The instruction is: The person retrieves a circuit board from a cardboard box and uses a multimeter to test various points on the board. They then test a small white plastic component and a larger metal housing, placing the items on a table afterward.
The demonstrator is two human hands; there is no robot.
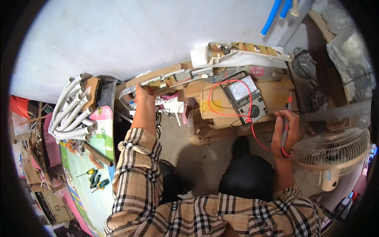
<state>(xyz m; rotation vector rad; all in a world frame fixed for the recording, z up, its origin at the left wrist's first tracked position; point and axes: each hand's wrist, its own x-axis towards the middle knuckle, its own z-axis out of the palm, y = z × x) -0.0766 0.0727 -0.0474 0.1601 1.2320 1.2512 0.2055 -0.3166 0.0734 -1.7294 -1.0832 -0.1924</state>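
My left hand (143, 95) is closed on the near end of a long, narrow circuit board in a grey frame (171, 81), which slants up to the right along the wall. In my right hand (291, 125), the fingers wrap round the red and black test probes (290, 103), tips pointing up. A red lead runs from them to an analog multimeter (245, 96) with a white dial face and a round knob. The meter lies on a cardboard box (213, 110) between my hands.
Behind the meter lies a second circuit board in a white casing (248, 53). At the left, grey bent pipes (73, 108), screwdrivers (103, 184) and pliers (94, 178) lie on a colourful table (81, 201). A fan (331, 152) stands at the right, with motors (304, 63) beyond it.
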